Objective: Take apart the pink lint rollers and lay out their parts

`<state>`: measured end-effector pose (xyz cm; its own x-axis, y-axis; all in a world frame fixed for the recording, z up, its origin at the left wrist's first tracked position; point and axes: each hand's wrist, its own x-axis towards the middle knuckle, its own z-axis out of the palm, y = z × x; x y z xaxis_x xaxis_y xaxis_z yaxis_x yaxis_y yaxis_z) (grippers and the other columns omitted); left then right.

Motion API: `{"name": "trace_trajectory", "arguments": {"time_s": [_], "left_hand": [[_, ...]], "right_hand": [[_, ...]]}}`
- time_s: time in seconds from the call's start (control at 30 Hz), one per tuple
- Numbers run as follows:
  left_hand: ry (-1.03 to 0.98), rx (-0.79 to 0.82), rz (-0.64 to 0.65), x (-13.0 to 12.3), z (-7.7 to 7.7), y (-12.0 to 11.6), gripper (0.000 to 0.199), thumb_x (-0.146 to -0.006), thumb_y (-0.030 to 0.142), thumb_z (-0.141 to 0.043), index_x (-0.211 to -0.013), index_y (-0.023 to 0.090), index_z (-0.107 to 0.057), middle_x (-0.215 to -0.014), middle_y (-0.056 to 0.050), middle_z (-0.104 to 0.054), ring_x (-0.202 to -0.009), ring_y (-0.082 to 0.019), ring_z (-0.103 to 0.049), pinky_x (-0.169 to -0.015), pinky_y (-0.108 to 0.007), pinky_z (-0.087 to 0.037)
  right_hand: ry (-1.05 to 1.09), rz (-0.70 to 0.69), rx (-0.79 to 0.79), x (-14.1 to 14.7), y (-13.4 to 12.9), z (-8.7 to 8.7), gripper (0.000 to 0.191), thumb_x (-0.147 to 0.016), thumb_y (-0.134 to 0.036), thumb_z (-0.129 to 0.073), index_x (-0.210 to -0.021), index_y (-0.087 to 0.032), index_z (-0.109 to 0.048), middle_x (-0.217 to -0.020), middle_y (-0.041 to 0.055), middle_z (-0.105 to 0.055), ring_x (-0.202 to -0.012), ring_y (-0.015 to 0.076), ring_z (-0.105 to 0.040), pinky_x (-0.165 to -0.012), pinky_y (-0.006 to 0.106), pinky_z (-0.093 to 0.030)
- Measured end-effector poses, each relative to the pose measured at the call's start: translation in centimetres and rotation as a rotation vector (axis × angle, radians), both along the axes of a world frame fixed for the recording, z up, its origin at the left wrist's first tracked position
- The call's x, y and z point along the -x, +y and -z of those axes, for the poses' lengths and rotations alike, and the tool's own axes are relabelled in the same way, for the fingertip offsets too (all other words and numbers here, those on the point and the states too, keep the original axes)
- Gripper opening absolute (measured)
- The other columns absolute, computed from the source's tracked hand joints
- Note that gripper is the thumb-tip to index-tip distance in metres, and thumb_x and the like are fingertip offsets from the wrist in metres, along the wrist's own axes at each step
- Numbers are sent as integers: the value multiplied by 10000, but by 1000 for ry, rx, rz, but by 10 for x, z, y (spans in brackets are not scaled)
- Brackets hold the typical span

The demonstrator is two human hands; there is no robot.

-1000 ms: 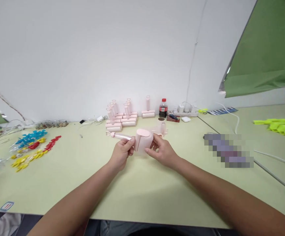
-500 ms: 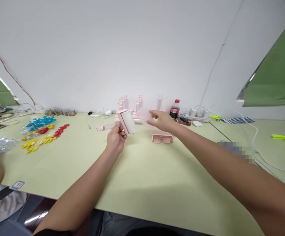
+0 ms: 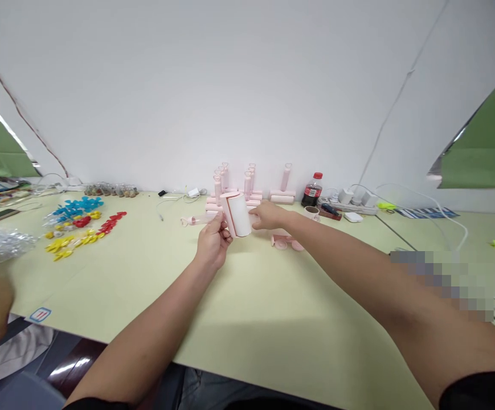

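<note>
The pale green table [image 3: 247, 307] runs up to a white wall [image 3: 213, 85], where pink rollers [image 3: 282, 197] with handles stand in a far row, left of a cola bottle [image 3: 313, 191] and a mug [image 3: 311, 213]. My left hand [image 3: 213, 239] pinches a white roller [image 3: 238, 215] with a pink casing, tilted above the middle of the table. My right hand [image 3: 268, 216] is beside its right side, fingers bent — I cannot tell whether they touch it. A pink part [image 3: 287, 242] lies below my right wrist — blue pieces [image 3: 78, 208] lie far left
</note>
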<state>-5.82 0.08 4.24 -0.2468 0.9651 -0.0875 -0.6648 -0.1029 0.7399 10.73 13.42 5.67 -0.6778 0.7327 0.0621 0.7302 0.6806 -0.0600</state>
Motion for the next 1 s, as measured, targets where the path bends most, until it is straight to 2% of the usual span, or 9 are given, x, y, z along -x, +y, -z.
{"name": "trace_trajectory", "arguments": {"time_s": [0.27, 0.37, 0.5, 0.53, 0.63, 0.7, 0.83, 0.9, 1.0], "left_hand": [[28, 14, 37, -6, 7, -3, 434, -577, 417, -859, -737, 156, -552, -610, 75, -518, -441, -24, -435, -440, -179, -349], [37, 17, 56, -8, 8, -4, 452, -558, 425, -866, -736, 151, -553, -613, 76, -518, -442, -22, -435, -438, -174, -347], [73, 0, 91, -16, 12, -9, 468, -538, 442, -873, -724, 146, -561, -608, 72, -523, -445, -21, -439, -442, -172, -354], [87, -5, 111, -21, 15, -11, 466, -540, 447, -872, -718, 144, -565, -603, 68, -530, -450, -24, -452, -449, -171, -363], [139, -2, 232, -41, 23, -21, 455, -562, 468, -859, -703, 134, -583, -594, 38, -566, -496, -45, -525, -507, -172, -419], [199, 38, 371, -54, 28, -30, 459, -599, 509, -828, -734, 133, -601, -620, 8, -602, -529, -71, -574, -532, -189, -447], [594, 182, 753, -64, 23, -51, 468, -686, 624, -709, -736, 179, -573, -581, -12, -605, -429, -134, -557, -429, -250, -395], [923, 91, 837, -61, 12, -60, 452, -746, 610, -653, -626, 198, -511, -517, -3, -555, -386, -132, -497, -409, -259, -337], [1306, -277, 503, -57, -13, -63, 366, -830, 485, -598, -615, 203, -507, -574, -6, -544, -494, -139, -484, -482, -272, -319]], "right_hand": [[122, 18, 24, -5, -4, 8, 306, -651, -294, -738, -929, -168, -729, -937, 121, -731, -975, 305, -602, -794, 326, -425], [244, 33, 2, -12, -19, 9, 290, -764, -262, -634, -1025, -160, -708, -1078, 133, -705, -1047, 303, -580, -870, 373, -422], [472, 88, 8, -30, -66, 20, 404, -959, -275, -325, -1253, -174, -582, -1119, 106, -680, -998, 240, -615, -827, 376, -475], [673, 74, 109, -36, -81, 25, 413, -973, -333, -319, -1262, -178, -570, -1084, 98, -684, -948, 233, -629, -780, 369, -494], [993, -29, 348, -55, -124, 43, 483, -915, -491, -471, -1274, -174, -533, -1106, 99, -660, -930, 232, -629, -751, 353, -513], [1053, 54, 372, -66, -144, 53, 517, -845, -494, -603, -1249, -182, -526, -1118, 97, -649, -957, 238, -616, -756, 343, -512], [1053, 230, 340, -81, -159, 62, 439, -828, -436, -645, -1183, -197, -548, -1068, 73, -663, -938, 234, -608, -780, 344, -491], [1040, 248, 320, -84, -158, 63, 417, -829, -413, -638, -1175, -197, -552, -1068, 67, -665, -931, 232, -604, -775, 338, -481], [1039, 230, 293, -82, -156, 64, 396, -823, -398, -636, -1155, -195, -562, -1054, 54, -662, -903, 220, -592, -748, 316, -465]]}}
